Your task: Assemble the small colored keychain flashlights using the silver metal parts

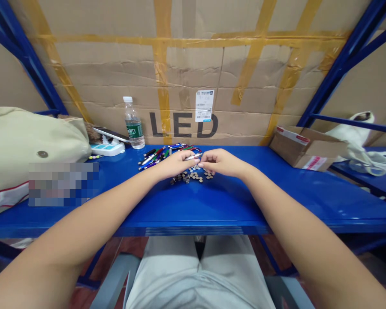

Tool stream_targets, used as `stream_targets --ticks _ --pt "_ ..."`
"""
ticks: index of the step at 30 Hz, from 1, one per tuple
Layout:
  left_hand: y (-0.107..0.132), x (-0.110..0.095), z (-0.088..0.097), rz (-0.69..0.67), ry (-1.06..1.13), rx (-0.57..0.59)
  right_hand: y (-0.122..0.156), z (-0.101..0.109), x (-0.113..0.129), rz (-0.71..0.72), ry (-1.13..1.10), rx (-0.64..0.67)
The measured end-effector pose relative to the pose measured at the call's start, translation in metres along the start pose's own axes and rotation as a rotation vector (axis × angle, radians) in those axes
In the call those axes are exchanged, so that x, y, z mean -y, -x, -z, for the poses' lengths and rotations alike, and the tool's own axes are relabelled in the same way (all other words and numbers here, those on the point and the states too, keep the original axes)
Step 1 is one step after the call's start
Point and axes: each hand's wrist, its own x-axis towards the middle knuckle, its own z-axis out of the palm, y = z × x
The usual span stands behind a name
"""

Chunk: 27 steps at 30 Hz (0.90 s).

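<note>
My left hand (176, 164) is closed around a slim silver pen-shaped metal tube (193, 157), which points to the right. Close by its right end, my right hand (223, 163) has its thumb and fingers pinched together; whatever is between them is too small to make out. Under and in front of both hands lie many small round silver discs (195, 176) that look like button cells, with small metal bits (176, 178) at their left. Behind my left hand is a loose pile of coloured metal pen-shaped tubes (152, 158) in blue, red, green, black and silver.
On the blue table (193, 206), a water bottle (134, 124) stands at the back left near a white power strip (107, 149) and a phone (111, 134). A pale bag (35, 141) fills the left side. An open cardboard box (309, 148) sits right; taped cardboard (116, 64) rises behind.
</note>
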Motion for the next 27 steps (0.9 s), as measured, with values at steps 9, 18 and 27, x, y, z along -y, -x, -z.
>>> stream_targets --ticks 9,18,27 --pt "-0.002 0.009 0.011 0.049 -0.083 0.11 -0.002 0.007 -0.003 0.128 0.71 -0.228" --pt "-0.001 0.007 0.013 -0.081 -0.185 0.15 -0.004 -0.005 0.006 0.121 0.744 -0.117" --pt "0.0 0.002 0.007 -0.276 -0.774 -0.103 -0.01 -0.016 -0.008 -0.007 -0.142 -0.108"
